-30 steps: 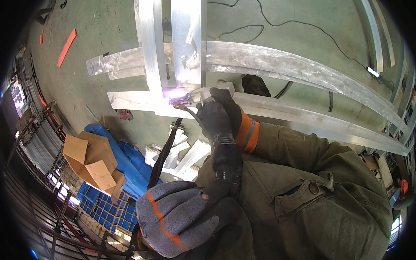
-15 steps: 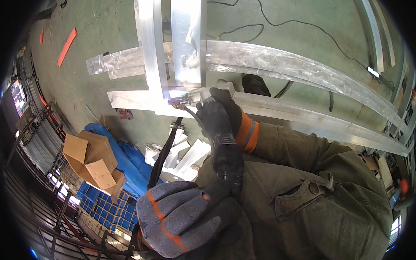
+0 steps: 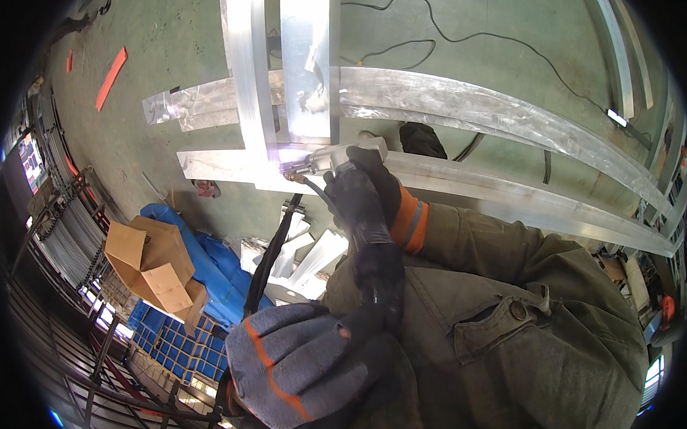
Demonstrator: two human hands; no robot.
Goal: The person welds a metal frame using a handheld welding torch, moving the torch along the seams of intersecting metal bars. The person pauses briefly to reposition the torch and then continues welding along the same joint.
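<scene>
My right hand (image 3: pixel 371 178), in a black glove with an orange cuff, is closed around a grey metal welding torch (image 3: pixel 349 156). The torch's tip points left at the joint of aluminium bars, where a bright white-violet glow (image 3: pixel 278 167) hides the weld spot. Lower left, my left hand (image 3: pixel 297 360), in a grey glove with an orange stripe, is curled against the thick black sleeved cable (image 3: pixel 375 272) that runs down from the torch. A fingertip shows through a hole in this glove. Upright aluminium bars (image 3: pixel 307 54) meet a crosswise aluminium bar (image 3: pixel 473 181).
Another crosswise aluminium bar (image 3: pixel 438 93) lies farther off. A thin black cord (image 3: pixel 501 40) winds over the green floor. An open cardboard box (image 3: pixel 149 261) sits on blue sheeting (image 3: pixel 213 267) at left, near metal offcuts (image 3: pixel 315 259). Red strips (image 3: pixel 111 78) lie far left.
My left hand has shifted slightly downward along with the cable. The glow at the torch tip looks more violet; the torch and my right hand stay almost in place.
</scene>
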